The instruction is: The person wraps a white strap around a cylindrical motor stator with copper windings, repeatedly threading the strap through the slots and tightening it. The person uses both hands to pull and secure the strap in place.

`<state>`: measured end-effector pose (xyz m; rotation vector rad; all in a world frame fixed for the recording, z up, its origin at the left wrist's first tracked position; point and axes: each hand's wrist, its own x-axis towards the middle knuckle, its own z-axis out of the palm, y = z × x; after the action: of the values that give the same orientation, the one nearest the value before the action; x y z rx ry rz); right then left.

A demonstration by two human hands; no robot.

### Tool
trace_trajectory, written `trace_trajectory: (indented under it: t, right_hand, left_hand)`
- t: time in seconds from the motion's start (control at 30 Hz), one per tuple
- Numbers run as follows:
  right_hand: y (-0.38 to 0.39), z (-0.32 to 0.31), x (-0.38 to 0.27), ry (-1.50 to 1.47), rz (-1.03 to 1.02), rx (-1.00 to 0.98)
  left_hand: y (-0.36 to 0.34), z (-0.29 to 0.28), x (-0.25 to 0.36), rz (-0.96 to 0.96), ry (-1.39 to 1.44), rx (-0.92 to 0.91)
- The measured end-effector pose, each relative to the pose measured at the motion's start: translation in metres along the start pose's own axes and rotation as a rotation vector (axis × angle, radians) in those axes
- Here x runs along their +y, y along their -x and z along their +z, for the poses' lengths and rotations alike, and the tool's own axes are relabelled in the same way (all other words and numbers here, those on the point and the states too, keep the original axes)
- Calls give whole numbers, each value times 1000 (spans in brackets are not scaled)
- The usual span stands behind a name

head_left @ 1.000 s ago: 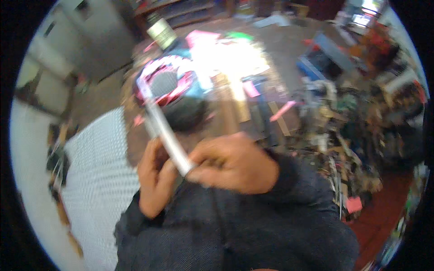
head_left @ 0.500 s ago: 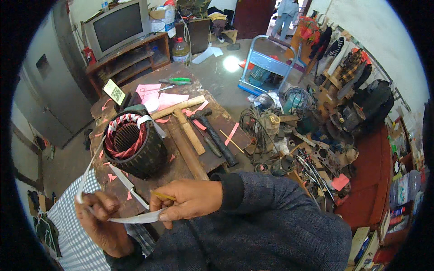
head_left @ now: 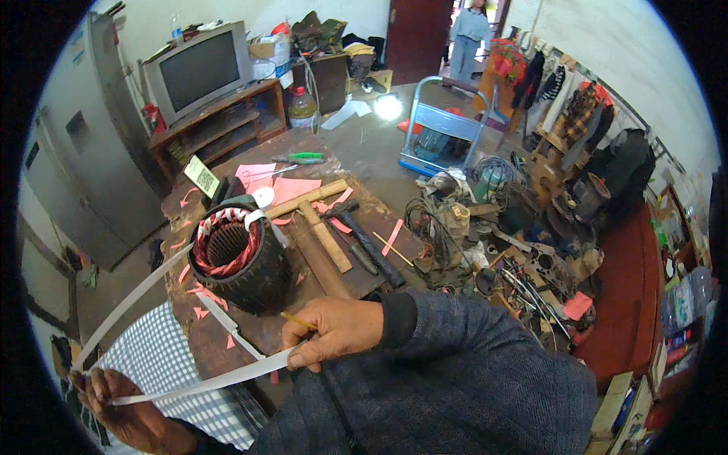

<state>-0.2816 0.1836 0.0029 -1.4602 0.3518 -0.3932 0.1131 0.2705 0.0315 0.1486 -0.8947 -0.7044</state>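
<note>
Hands well apart, a person clamps a long, flat white tape (head_left: 227,378) between curled left hand (head_left: 125,409) and pinching right hand (head_left: 337,330), which also grips a thin yellow stick (head_left: 300,321). One span rises slightly rightward between them; another slants up to a dark, ribbed, red-wound cylinder (head_left: 254,282) beyond, its open end facing up. Fingers hide the tape's right end; its path through the left is unclear.

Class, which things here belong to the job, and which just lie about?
Likely in use:
flat white tape in left hand and right hand
thin yellow stick
black ribbed metal cylinder

Likely lying about:
grey boxy television
blue metal trolley
red-capped plastic bottle
</note>
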Motion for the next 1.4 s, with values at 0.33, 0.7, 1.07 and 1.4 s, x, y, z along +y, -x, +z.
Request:
trace_trajectory:
  t: [0.33, 0.7, 1.07, 1.4]
  right_hand:
    - [12, -86, 28, 502, 139, 159]
    - [-3, -410, -196, 2263, 348, 1600]
    - [-181, -331, -164, 1975, 308, 805]
    - [-221, -288, -312, 2209, -353, 1067]
  left_hand:
    - [-2, -33, 21, 34, 185, -14]
    - [5, -3, 24, -141, 360, -231]
    - [-4, 5, 46, -52, 75, -376]
    - [-10, -49, 68, 77, -73, -750]
